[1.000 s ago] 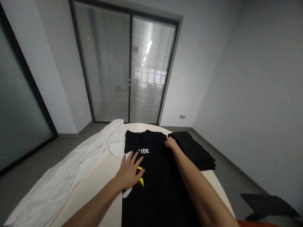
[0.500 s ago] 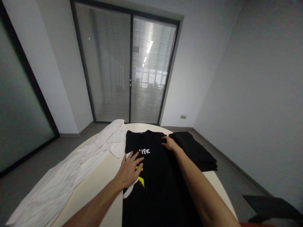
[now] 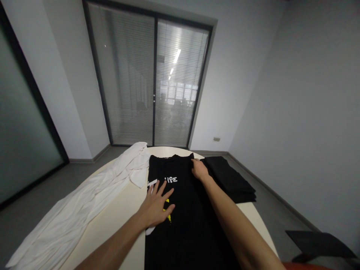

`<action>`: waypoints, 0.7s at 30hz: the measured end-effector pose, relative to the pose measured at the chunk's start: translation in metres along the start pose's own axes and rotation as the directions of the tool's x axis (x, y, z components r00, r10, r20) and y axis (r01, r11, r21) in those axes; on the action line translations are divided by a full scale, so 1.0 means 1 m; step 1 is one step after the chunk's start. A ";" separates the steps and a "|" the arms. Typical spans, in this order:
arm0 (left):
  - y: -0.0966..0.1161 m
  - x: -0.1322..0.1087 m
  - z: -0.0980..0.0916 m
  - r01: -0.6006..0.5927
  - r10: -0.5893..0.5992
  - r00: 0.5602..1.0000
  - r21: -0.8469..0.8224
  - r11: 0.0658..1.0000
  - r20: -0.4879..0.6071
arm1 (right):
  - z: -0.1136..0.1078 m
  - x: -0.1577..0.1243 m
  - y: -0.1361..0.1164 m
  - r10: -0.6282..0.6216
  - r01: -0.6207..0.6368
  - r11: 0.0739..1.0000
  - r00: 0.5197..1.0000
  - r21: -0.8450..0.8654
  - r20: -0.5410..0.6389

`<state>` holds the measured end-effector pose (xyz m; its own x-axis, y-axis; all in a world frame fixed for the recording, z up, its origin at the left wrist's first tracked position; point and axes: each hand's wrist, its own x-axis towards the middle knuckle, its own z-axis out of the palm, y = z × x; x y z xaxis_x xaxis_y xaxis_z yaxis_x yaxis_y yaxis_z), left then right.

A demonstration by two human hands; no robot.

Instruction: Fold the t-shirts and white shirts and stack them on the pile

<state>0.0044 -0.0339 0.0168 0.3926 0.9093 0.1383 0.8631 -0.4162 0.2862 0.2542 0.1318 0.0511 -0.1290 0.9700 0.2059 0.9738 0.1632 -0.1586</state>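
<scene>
A black T-shirt point(image 3: 188, 221) with white lettering and a yellow and white print lies lengthwise on the table, its far edge near the table's back rim. My left hand point(image 3: 157, 206) rests flat on the print with its fingers spread, hiding part of it. At the far right corner of the shirt, my right hand point(image 3: 200, 169) is closed on the fabric edge, which stands up slightly at the fingertips. Some of the right fingers are curled under and hidden.
Rumpled white cloth point(image 3: 98, 195) covers the left side of the rounded cream table point(image 3: 118, 221). A stack of folded black garments point(image 3: 227, 178) lies just right of my right hand. A dark chair part point(image 3: 317, 243) shows at lower right. Beyond is a glass partition point(image 3: 152, 75) with blinds.
My right hand has closed its fingers on the shirt's far right corner and lifted it a little. The left hand has shifted slightly nearer and right, fingers spread wider.
</scene>
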 end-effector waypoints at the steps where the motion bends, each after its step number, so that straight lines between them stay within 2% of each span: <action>1: 0.000 0.000 0.000 0.000 0.000 1.000 0.002 1.000 -0.004 | -0.003 0.000 -0.006 -0.007 0.007 1.000 1.000 -0.002 0.003; 5: 0.000 0.000 0.001 -0.002 0.002 1.000 0.003 1.000 -0.007 | -0.007 -0.003 -0.040 -0.053 0.053 0.999 0.998 -0.011 0.024; 11: -0.001 -0.001 0.003 -0.013 0.013 1.000 0.025 1.000 -0.012 | 0.009 -0.018 -0.083 -0.184 0.186 0.983 0.977 -0.010 0.112; 15: -0.003 0.000 0.005 -0.012 0.012 1.000 0.024 1.000 -0.019 | 0.013 -0.032 -0.093 -0.186 0.189 0.982 0.975 -0.010 0.117; 18: -0.004 0.000 0.006 -0.012 0.012 1.000 0.019 1.000 -0.019 | 0.008 -0.041 -0.092 -0.102 0.104 0.994 0.993 -0.023 0.067; 21: -0.004 -0.001 0.006 -0.006 0.006 1.000 0.012 1.000 -0.011 | 0.005 -0.046 -0.087 -0.035 0.038 0.999 0.997 -0.036 0.075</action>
<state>0.0022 -0.0331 0.0102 0.3940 0.9067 0.1503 0.8647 -0.4211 0.2737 0.1742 0.0735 0.0509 -0.1770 0.9744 0.1388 0.9743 0.1935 -0.1155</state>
